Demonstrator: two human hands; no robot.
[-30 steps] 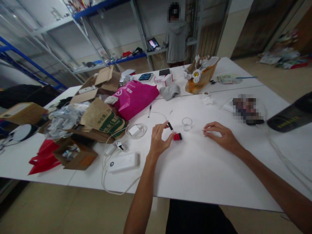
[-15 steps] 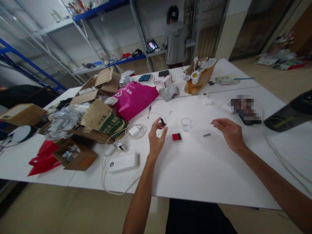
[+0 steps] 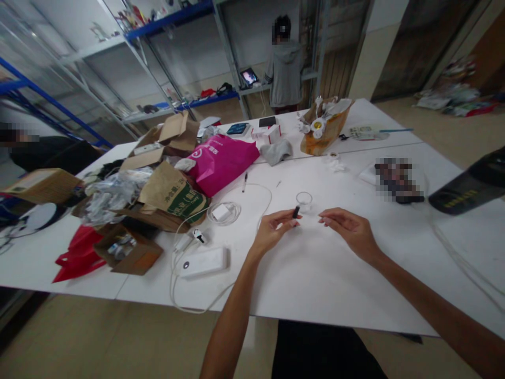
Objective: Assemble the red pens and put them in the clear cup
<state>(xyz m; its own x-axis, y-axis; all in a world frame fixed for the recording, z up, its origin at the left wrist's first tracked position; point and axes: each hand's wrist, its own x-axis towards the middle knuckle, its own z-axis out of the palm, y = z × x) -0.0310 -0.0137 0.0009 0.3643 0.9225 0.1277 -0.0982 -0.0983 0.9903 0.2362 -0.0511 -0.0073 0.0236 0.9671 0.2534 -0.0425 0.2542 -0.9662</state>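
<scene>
My left hand pinches a small black cylinder upright between thumb and fingertips, over the white table. Just to its right, my right hand has thumb and fingers drawn together. Whatever those fingertips may hold is too small to make out. A short clear cup stands on the table right behind the two hands' fingertips. The red cylinders and the small metallic pieces seen earlier on the table are now hidden behind my hands.
Left of my hands lie a white power bank, a coiled cable with charger and a pen. Boxes and a pink bag crowd the left. A dark bottle stands right. A person in grey is behind the table.
My left hand has moved right with the black cylinder, and my right hand has moved left. They are now close together before the cup, covering the red cylinders and metallic pieces.
</scene>
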